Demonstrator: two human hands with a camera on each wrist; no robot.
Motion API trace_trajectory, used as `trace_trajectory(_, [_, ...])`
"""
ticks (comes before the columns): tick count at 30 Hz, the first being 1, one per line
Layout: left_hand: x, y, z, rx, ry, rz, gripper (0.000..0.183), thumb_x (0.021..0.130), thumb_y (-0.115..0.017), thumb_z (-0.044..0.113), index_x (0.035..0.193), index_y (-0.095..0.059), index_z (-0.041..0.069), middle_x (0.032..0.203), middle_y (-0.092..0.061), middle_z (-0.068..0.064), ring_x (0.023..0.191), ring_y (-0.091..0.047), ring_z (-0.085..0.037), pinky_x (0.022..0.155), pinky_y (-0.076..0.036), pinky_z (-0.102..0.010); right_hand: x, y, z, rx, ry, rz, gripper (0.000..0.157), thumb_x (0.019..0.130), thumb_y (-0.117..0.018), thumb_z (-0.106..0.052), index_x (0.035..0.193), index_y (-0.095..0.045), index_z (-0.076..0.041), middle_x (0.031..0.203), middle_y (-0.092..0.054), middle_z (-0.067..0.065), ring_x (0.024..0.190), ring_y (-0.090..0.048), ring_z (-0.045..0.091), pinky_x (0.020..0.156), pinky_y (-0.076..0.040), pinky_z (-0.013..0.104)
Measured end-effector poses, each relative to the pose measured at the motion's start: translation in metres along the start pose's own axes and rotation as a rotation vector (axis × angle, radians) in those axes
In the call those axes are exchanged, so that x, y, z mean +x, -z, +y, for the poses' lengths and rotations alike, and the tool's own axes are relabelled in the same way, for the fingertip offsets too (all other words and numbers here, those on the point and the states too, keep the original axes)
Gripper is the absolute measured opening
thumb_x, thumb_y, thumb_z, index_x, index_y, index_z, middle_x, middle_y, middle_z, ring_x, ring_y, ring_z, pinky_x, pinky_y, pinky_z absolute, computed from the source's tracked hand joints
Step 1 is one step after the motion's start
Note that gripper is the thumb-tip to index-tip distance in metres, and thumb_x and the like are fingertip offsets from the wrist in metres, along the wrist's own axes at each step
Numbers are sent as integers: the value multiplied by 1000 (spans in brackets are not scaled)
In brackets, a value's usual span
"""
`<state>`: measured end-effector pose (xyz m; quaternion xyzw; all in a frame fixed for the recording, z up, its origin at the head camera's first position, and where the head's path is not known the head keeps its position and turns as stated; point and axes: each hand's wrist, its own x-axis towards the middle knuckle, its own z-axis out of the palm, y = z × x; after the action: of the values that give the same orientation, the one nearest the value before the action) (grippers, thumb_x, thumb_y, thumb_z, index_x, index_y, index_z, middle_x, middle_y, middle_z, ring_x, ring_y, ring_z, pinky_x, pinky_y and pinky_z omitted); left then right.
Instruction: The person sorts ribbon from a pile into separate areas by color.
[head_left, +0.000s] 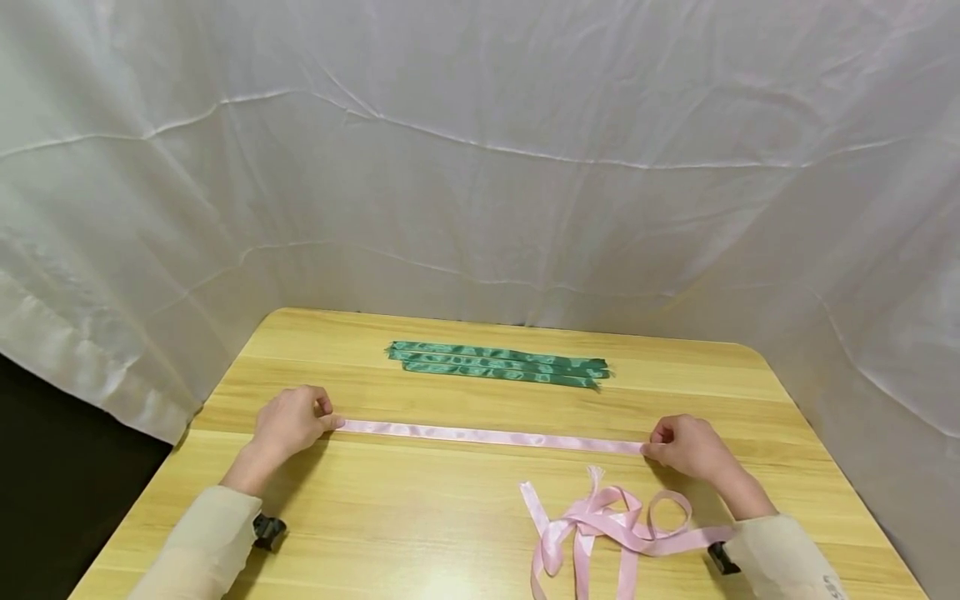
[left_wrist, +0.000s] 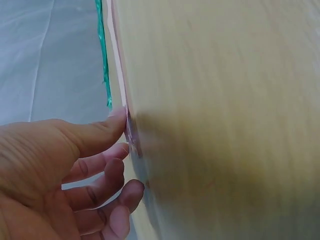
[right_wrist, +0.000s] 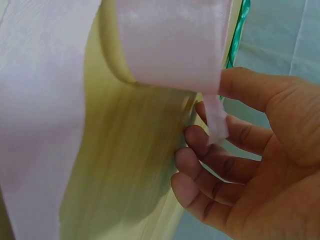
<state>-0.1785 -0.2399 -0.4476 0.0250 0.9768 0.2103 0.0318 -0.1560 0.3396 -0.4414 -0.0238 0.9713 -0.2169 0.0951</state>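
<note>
A pink satin ribbon [head_left: 480,435] is stretched straight across the wooden table. My left hand [head_left: 294,423] pinches its left end between thumb and fingers. Its right end is pinched by my right hand [head_left: 693,450]. In the left wrist view the left thumb [left_wrist: 97,135] presses on the ribbon, with the other fingers loosely bent below. A short ribbon tail [right_wrist: 216,120] shows between the right fingers in the right wrist view. Loose pink ribbon [head_left: 600,525] lies in a tangled heap just in front of the right hand.
Several green ribbon strips [head_left: 498,364] with frayed ends lie side by side, behind the stretched ribbon. The wooden table [head_left: 390,517] has rounded back corners. A white curtain [head_left: 480,208] surrounds its back and sides.
</note>
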Motion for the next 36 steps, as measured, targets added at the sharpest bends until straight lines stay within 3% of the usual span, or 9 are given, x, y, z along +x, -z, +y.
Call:
trace_trajectory(5, [-2,4,13,26,-77,71,26,96,-77,27,108,-73,4,76,-65,-5,65,-54,-21,56,-41,-36,0,5,-6,-6,41,67,23,91,-80,-21,99,-69,-2,85,-67,9,74,-55,22,66,-45,36])
trace_trajectory(8, [-3,4,28,75,-159,177,29,95,-78,24,111,-74,0,87,-73,-14,75,-66,-30,64,-51,-46,-1,8,-11,-39,107,166,31,91,-79,-20,111,-70,2,104,-71,24,85,-64,36,74,-52,50])
trace_trajectory(11, [-6,1,44,86,-239,252,27,93,-79,20,112,-75,1,104,-76,-22,95,-70,-43,81,-54,-60,-5,11,-22,-54,165,248,33,90,-80,-19,115,-71,2,120,-69,32,106,-65,51,88,-51,64])
trace_trajectory(15, [-11,-4,67,28,-347,239,25,94,-79,17,114,-75,2,111,-76,-20,106,-71,-42,93,-53,-62,-13,9,-43,-28,256,291,29,89,-82,-14,113,-73,-1,122,-70,28,113,-65,51,94,-52,65])
trace_trajectory(19, [-15,-15,90,-11,-426,200,25,94,-78,17,115,-76,5,112,-77,-16,107,-72,-38,94,-54,-60,-21,2,-61,-12,368,309,25,87,-85,-11,110,-75,-7,118,-73,17,112,-68,42,94,-55,61])
trace_trajectory(23, [-18,-29,111,-20,-488,149,25,95,-78,18,116,-75,4,112,-77,-14,105,-73,-35,95,-56,-59,-28,-8,-77,-14,458,263,24,86,-86,-12,108,-75,-13,115,-73,6,108,-70,33,91,-58,53])
trace_trajectory(29, [-26,-48,144,3,-627,86,23,95,-77,18,114,-77,4,109,-78,-10,100,-73,-27,89,-59,-51,-40,-25,-91,-28,562,129,23,89,-83,-13,111,-74,-14,113,-70,-3,103,-69,23,86,-59,38])
trace_trajectory(36, [-39,-68,175,73,-729,9,23,98,-74,27,115,-79,11,110,-79,-2,101,-73,-21,89,-59,-45,-51,-38,-97,-16,586,-28,24,93,-81,-27,111,-74,-14,110,-70,-3,91,-62,10,77,-54,27])
